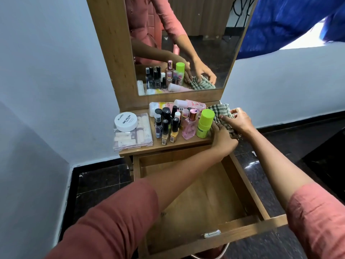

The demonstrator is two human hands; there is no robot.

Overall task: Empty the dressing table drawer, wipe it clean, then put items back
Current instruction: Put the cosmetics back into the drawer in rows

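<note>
– Drawer: where was it?
– Pulled right out, below the green-capped bottle and nearer the person than it, its bare wooden floor showing and a metal handle on its front board
– And the cloth?
– The checked cloth lay bunched on the tabletop just to the right of that bottle, at the tabletop's right edge
– What were the hands doing?
– Both were on it. The left hand sat close by the bottle's foot, on its right, fingers bent down into the folds and holding them. The right hand was farther right of the bottle, pinching the cloth's far end between thumb and curled fingers
– The rest of the things?
– A pink perfume bottle stood just beside the green-capped one on its left, with a cluster of small dark-capped bottles farther left. Two pale bottles lay on their sides behind it. Well to its left a white tub marked "NAIL POLISH" rested on a clear box. Behind and above it rose the mirror, which showed both hands on the cloth
</note>
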